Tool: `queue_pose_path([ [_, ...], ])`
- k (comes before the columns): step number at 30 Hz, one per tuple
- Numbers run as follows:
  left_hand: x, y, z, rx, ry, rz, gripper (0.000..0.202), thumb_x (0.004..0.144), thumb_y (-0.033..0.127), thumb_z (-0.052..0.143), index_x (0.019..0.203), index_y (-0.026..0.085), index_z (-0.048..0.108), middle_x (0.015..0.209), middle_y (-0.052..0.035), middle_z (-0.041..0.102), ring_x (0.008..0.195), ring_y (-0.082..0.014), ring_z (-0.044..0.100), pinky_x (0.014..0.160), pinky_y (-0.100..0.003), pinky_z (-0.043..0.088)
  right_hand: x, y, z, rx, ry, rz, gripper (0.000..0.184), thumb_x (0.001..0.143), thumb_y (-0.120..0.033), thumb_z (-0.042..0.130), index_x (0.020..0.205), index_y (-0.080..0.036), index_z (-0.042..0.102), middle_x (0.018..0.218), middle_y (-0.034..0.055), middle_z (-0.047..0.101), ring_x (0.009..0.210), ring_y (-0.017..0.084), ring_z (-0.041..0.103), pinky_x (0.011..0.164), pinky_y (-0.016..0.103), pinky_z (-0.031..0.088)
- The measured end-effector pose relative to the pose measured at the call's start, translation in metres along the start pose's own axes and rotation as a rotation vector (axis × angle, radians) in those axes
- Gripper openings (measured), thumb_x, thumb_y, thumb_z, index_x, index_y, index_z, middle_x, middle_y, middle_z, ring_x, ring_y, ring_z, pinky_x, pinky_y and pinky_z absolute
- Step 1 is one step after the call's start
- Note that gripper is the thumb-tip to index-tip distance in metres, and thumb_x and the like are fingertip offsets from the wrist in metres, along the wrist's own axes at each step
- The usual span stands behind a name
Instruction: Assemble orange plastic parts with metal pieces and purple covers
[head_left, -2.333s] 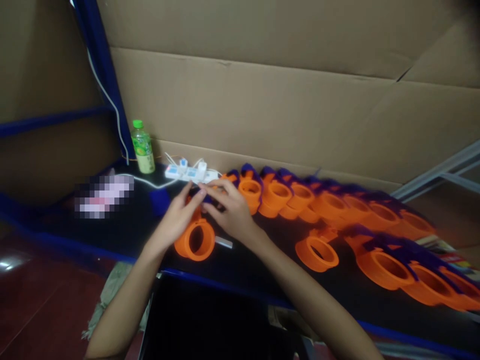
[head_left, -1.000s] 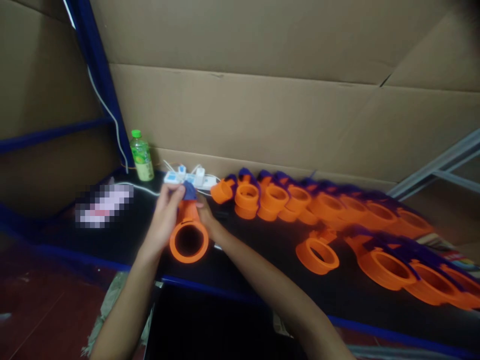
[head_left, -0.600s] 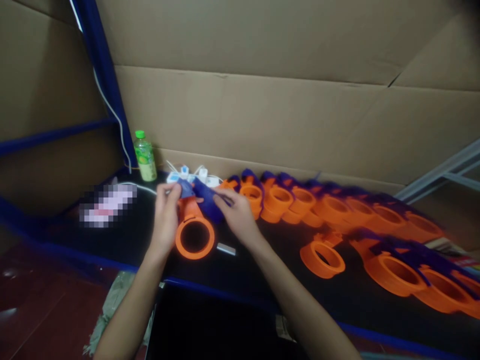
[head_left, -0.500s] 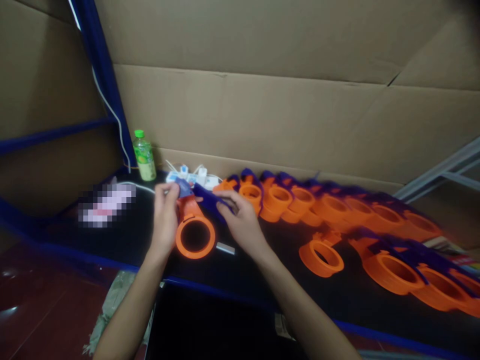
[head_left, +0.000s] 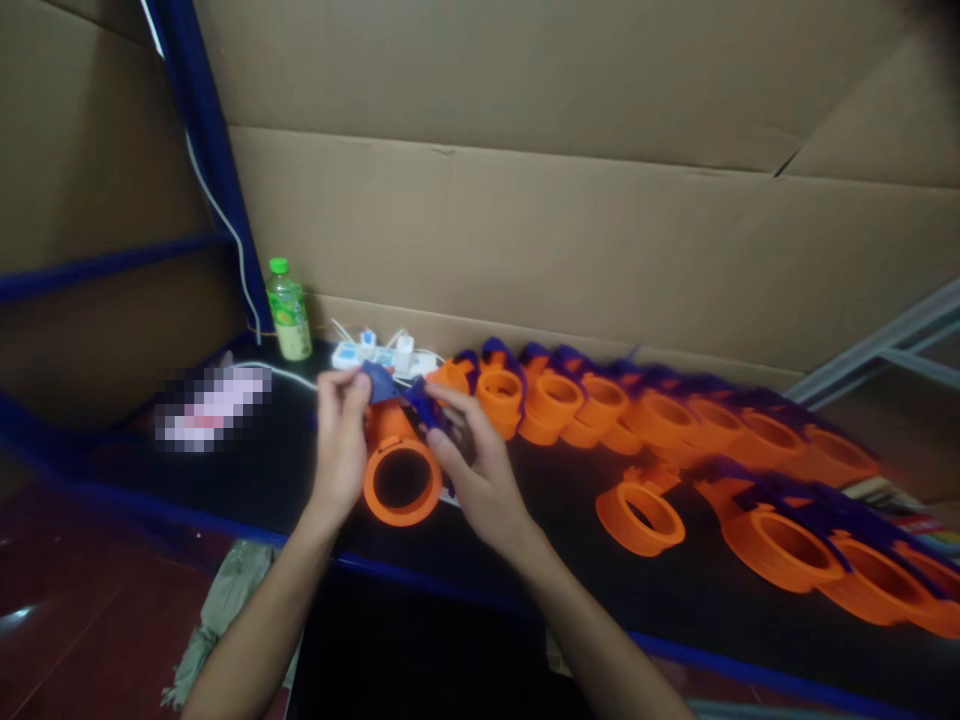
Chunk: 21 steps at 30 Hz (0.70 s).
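Observation:
In the head view, my left hand (head_left: 341, 435) is closed on an orange plastic tape dispenser (head_left: 403, 512), whose round ring faces me. A blue plastic piece (head_left: 381, 383) tops its neck, under my left thumb and fingers. My right hand (head_left: 480, 455) pinches a dark blue-purple plastic part (head_left: 421, 402) just right of that neck. Whether this part touches the dispenser, I cannot tell. A small light metal strip (head_left: 448, 497) lies on the black tabletop, partly hidden behind the ring and my right hand.
Orange dispensers with blue-purple parts (head_left: 551, 400) stand in a row along the back. Others (head_left: 795, 550) sit at front right, with a lone orange dispenser body (head_left: 641, 518) beside them. Behind my hands is a white power strip (head_left: 424, 362); a green-capped bottle (head_left: 289, 315) stands left.
My right hand has brought the blue-purple part closer to the dispenser's neck and turned it more end-on. My left hand and the dispenser have shifted slightly right, partly covering the metal strip.

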<state>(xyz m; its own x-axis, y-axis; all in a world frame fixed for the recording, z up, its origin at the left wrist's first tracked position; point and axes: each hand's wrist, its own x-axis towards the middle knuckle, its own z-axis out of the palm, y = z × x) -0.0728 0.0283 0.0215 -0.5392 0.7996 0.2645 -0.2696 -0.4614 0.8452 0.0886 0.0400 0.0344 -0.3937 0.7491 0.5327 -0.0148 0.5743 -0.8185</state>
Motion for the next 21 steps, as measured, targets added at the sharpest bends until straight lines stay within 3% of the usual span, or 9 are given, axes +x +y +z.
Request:
queue_pose_path([
  [4, -0.003, 0.003, 0.002, -0.01, -0.015, 0.011, 0.03, 0.09, 0.049, 0.07, 0.106, 0.027, 0.058, 0.112, -0.0053, 0.07, 0.111, -0.0241, 0.067, 0.093, -0.036, 0.054, 0.001, 0.0, 0.001, -0.064, -0.011, -0.027, 0.036, 0.1, -0.033, 0.061, 0.136, -0.031, 0.061, 0.147, 0.0066, 0.061, 0.138, 0.025, 0.057, 0.118, 0.047, 0.048],
  [13, -0.014, 0.006, 0.005, -0.059, -0.057, -0.035, 0.032, 0.092, 0.053, 0.068, 0.108, 0.027, 0.06, 0.111, -0.0045, 0.072, 0.11, -0.0267, 0.069, 0.092, -0.038, 0.056, -0.005, -0.004, 0.003, 0.088, 0.003, 0.083, 0.033, 0.101, -0.034, 0.058, 0.134, -0.029, 0.061, 0.138, 0.0058, 0.067, 0.126, 0.024, 0.066, 0.107, 0.041, 0.056],
  [17, -0.013, 0.003, 0.004, -0.038, -0.072, 0.044, 0.036, 0.093, 0.052, 0.067, 0.115, 0.026, 0.058, 0.112, -0.0061, 0.072, 0.108, -0.0249, 0.071, 0.097, -0.041, 0.056, -0.009, -0.007, -0.003, 0.101, 0.066, 0.011, 0.035, 0.1, -0.035, 0.061, 0.134, -0.03, 0.062, 0.143, 0.0069, 0.064, 0.132, 0.027, 0.062, 0.107, 0.045, 0.056],
  [21, -0.01, 0.0, 0.003, -0.01, -0.086, 0.102, 0.035, 0.094, 0.051, 0.066, 0.117, 0.026, 0.057, 0.116, -0.0071, 0.071, 0.106, -0.0241, 0.072, 0.097, -0.043, 0.056, -0.009, -0.012, -0.005, -0.04, 0.014, -0.057, 0.034, 0.097, -0.032, 0.065, 0.131, -0.032, 0.066, 0.145, 0.0062, 0.062, 0.137, 0.028, 0.058, 0.118, 0.049, 0.047],
])
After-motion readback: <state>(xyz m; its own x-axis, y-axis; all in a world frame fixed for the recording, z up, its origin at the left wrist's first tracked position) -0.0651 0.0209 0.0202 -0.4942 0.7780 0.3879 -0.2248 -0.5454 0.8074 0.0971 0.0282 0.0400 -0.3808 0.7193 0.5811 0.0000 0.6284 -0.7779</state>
